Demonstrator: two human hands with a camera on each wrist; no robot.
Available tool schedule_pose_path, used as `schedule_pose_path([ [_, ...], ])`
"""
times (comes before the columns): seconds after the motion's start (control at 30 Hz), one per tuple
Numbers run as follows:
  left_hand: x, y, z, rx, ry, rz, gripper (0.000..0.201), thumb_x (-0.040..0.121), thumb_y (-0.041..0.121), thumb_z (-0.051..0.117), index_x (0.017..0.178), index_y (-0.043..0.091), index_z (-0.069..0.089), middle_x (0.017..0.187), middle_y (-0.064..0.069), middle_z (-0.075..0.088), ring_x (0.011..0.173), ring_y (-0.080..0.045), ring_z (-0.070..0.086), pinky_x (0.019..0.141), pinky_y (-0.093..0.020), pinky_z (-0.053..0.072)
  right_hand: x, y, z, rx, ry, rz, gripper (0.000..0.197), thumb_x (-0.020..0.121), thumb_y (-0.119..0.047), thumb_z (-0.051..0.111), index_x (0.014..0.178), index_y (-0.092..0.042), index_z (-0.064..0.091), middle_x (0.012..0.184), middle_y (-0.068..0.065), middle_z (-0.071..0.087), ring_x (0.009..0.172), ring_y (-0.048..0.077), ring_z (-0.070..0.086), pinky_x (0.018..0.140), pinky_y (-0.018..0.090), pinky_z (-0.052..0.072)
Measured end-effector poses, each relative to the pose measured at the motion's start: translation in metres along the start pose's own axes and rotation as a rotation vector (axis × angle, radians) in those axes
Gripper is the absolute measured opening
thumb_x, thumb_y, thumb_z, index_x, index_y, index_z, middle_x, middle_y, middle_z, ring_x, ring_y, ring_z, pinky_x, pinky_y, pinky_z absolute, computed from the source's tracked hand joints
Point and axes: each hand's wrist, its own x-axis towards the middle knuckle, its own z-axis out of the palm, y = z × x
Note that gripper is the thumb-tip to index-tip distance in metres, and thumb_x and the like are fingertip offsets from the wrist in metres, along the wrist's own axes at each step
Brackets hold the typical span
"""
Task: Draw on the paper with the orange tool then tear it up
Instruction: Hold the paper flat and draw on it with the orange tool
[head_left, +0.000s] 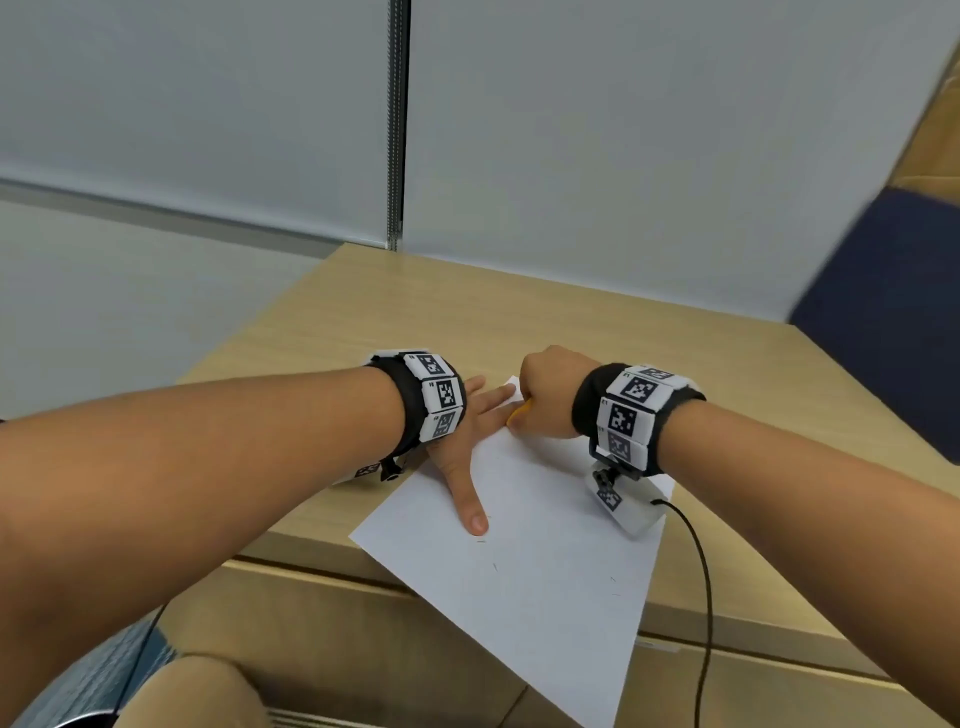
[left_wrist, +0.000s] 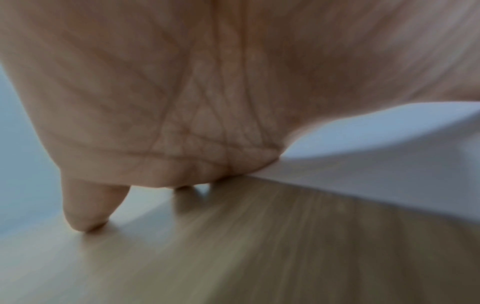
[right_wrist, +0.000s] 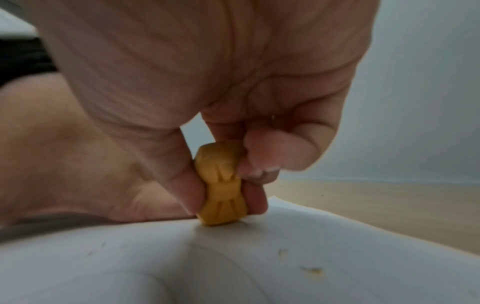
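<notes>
One sheet of white paper (head_left: 545, 561) lies askew on the table (head_left: 395, 312), and its nearest corner hangs past the table's front edge toward you. A few faint marks show on its near half.

Your left hand (head_left: 462, 447) lies flat on the sheet's left side, grip spread wide. The thumb points back toward you along the paper, and the fingers (head_left: 493, 400) stretch straight toward the far corner. From the left wrist view, the edge of the palm presses on the paper's border and the little fingertip touches bare table beside it. This hand holds nothing.

Just beyond, at the sheet's far corner, your right hand (head_left: 545, 395) is curled, and its grip pinches the orange tool (right_wrist: 221, 185) between thumb and fingers. The tool is a short, ridged piece standing nearly upright. Its lower end touches the paper, with the left fingertips just beside it. Small orange flecks (right_wrist: 311, 271) lie on the paper nearer your right wrist.

Black bands (head_left: 628, 405) with printed markers wrap both wrists, and a black cable (head_left: 701, 571) trails from the right one. Behind the table stands a pale wall (head_left: 597, 130).
</notes>
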Motion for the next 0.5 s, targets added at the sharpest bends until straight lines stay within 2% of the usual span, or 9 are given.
schedule_pose_path([
  [0.13,-0.001,0.0,0.002,0.001,0.007,-0.027,0.154,0.046,0.088,0.073,0.15,0.04,-0.03,0.161,0.01,-0.034,0.15,-0.027,-0.027,0.12,-0.062,-0.006,-0.016,0.024,0.004,0.112,0.008,0.083,0.038,0.085,-0.041,0.064,0.059,-0.015,0.052,0.061,0.002,0.053,0.063,0.027,0.056,0.055,0.027,0.041],
  [0.27,-0.005,0.004,-0.001,0.006,0.016,-0.038,0.152,0.051,0.087,0.072,0.153,0.036,-0.027,0.162,0.008,-0.033,0.152,-0.027,-0.023,0.121,-0.059,-0.005,-0.052,0.035,0.008,0.111,-0.093,0.12,0.042,0.086,-0.044,0.067,0.06,-0.014,0.055,0.061,0.001,0.055,0.064,0.026,0.054,0.058,0.027,0.041],
  [0.4,-0.012,0.01,-0.003,-0.015,-0.013,-0.085,0.156,0.045,0.092,0.07,0.153,0.034,-0.027,0.162,0.006,-0.032,0.152,-0.027,-0.023,0.121,-0.06,-0.003,-0.078,0.035,0.016,0.067,-0.13,0.14,0.037,0.088,-0.045,0.058,0.067,-0.014,0.056,0.068,0.002,0.055,0.062,0.024,0.052,0.059,0.028,0.043],
  [0.5,-0.02,0.026,0.004,-0.065,0.0,-0.175,0.153,0.047,0.097,0.062,0.157,0.028,-0.019,0.166,-0.002,-0.023,0.155,-0.029,-0.009,0.123,-0.055,0.006,-0.08,0.035,0.013,-0.007,-0.084,0.148,0.035,0.091,-0.042,0.054,0.071,-0.013,0.054,0.07,0.002,0.053,0.062,0.024,0.052,0.057,0.026,0.042],
])
